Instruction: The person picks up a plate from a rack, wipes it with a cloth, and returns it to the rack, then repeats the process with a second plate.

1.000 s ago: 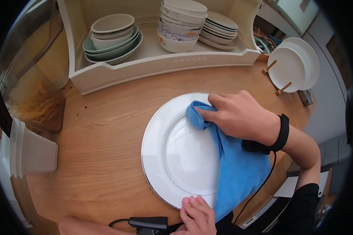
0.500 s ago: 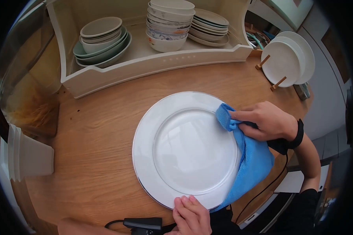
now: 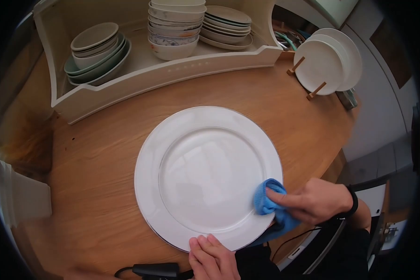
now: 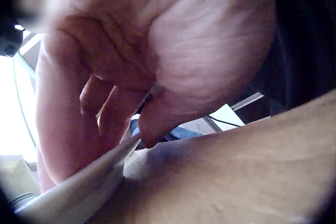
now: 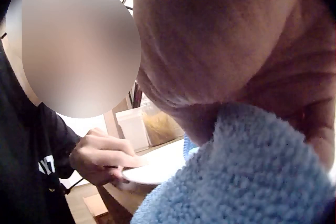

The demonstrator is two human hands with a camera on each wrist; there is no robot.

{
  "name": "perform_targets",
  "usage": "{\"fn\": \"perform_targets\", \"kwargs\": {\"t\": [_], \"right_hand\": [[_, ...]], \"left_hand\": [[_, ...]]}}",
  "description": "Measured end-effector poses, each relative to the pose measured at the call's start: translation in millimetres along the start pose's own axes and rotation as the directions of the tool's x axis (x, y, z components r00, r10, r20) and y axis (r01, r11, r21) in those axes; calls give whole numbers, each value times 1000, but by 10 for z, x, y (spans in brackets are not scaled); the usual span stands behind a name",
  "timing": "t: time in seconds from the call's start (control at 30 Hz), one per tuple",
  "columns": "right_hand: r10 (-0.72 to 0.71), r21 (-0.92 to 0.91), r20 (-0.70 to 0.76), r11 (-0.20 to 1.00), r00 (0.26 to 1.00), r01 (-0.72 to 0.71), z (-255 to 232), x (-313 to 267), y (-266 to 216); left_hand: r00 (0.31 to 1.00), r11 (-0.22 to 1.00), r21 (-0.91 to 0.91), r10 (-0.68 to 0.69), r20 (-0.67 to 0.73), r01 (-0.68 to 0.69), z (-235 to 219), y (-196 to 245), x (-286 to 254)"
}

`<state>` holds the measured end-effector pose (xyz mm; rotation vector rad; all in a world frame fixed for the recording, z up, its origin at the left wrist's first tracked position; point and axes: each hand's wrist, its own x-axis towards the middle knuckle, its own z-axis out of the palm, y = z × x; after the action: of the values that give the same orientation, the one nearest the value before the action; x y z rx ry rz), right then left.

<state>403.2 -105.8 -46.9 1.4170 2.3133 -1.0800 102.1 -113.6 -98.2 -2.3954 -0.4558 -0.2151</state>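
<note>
A large white plate [image 3: 210, 172] with a thin silver rim lies on the wooden table. At its near edge my left hand [image 3: 212, 259] pinches the rim, fingers on top; in the left wrist view the thumb [image 4: 155, 124] sits at the plate's edge. My right hand [image 3: 312, 201] grips a blue cloth [image 3: 268, 198] over the plate's right rim, a bunched part of it on the white surface. The rest of the cloth hangs past the edge below the hand. Its fuzzy texture fills the lower right wrist view, hiding most of the right fingers.
Behind the plate stands a cream rack [image 3: 172, 70] with stacked bowls [image 3: 175, 35] and plates [image 3: 226, 28]. White plates [image 3: 319, 67] stand upright in a wooden holder at back right. Translucent containers [image 3: 25, 196] are at left. A black device [image 3: 156, 269] with a cable lies by the near edge.
My right hand has moved the cloth down along the plate's right rim, from the far side toward me. The left hand keeps its hold at the near rim. The head view has shifted slightly.
</note>
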Motion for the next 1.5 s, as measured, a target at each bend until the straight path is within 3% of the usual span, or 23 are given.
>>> {"fn": "perform_targets", "kwargs": {"t": [0.3, 0.37, 0.53, 0.6, 0.73, 0.9, 0.97, 1.1, 1.17, 1.2, 1.27, 1.37, 1.43, 1.5], "right_hand": [[-238, 170, -113, 952, 965, 255, 492, 235, -332], [-279, 171, -215, 933, 936, 318, 580, 289, -380], [-237, 114, -213, 958, 948, 265, 643, 241, -318], [-153, 92, -104, 982, 983, 163, 530, 165, -254], [-72, -83, -102, 995, 992, 64, 284, 25, -150], [-83, -172, -113, 983, 990, 63, -116, 32, 92], [-16, -366, -157, 930, 987, -44, -307, 29, 170], [-33, -570, -407, 790, 913, -225, -587, 95, 391], [-205, -608, -536, 767, 819, -206, -685, 228, 500], [-206, -609, -537, 766, 818, -206, -717, 305, 525], [-322, -629, -590, 759, 741, -171, -733, 501, 523], [-416, -636, -565, 770, 713, -55, -627, 813, 503], [-384, -596, -531, 803, 755, -12, -569, 878, 445], [-293, -401, -476, 912, 829, 92, -560, 894, 392]], "left_hand": [[1000, 1000, 16, -8, -8, 8, 5, -3, 29], [1000, 999, 34, -15, -21, 15, 19, -13, 38], [998, 998, 56, 38, -51, -35, 64, -43, 24], [998, 998, 49, 50, -50, -48, 70, -30, 19], [994, 993, 62, 104, -36, -102, 75, -51, 8], [990, 989, 72, 132, -39, -129, 96, -49, 43], [989, 987, 79, 144, -36, -141, 100, -50, 44], [987, 986, 75, 150, -49, -146, 118, -43, 39], [989, 989, 63, 135, -57, -131, 125, -24, 34], [989, 989, 64, 135, -57, -131, 125, -27, 37], [988, 989, 60, 140, -59, -137, 122, -31, 43], [989, 990, 51, 136, -55, -133, 120, -23, 38], [990, 991, 48, 131, -58, -128, 124, -23, 33], [991, 992, 44, 119, -60, -116, 129, -27, 31]]}}
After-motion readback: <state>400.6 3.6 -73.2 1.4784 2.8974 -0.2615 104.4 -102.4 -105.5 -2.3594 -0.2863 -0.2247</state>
